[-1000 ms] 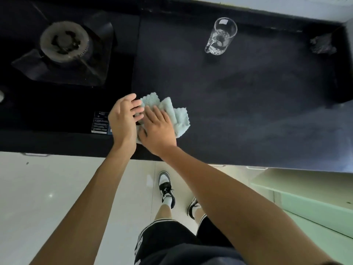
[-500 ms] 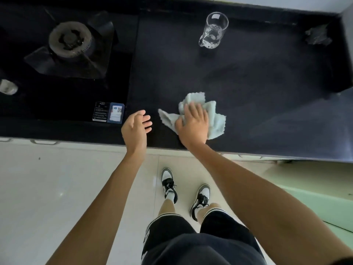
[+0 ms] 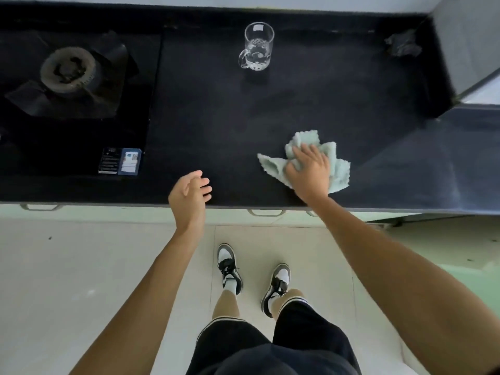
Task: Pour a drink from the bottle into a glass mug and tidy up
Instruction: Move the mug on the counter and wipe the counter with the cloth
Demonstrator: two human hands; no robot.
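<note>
A clear glass mug (image 3: 258,47) stands upright at the back of the black countertop (image 3: 216,117), handle to the left. My right hand (image 3: 311,171) presses down on a crumpled pale green cloth (image 3: 338,169) near the counter's front edge, right of centre; the fingers lie over the top of the cloth. Apart from it, my left hand (image 3: 189,196) hovers at the front edge with relaxed fingers and holds nothing. No bottle is in view.
A gas hob with a round burner (image 3: 67,70) fills the counter's left part, with a label sticker (image 3: 120,161) at its front corner. A dark crumpled object (image 3: 403,44) lies at the back right beside a grey wall. Drawer handles run below the edge.
My right hand has slid the cloth to the right along the counter's front. My left hand has let go of the cloth and drawn back to the edge.
</note>
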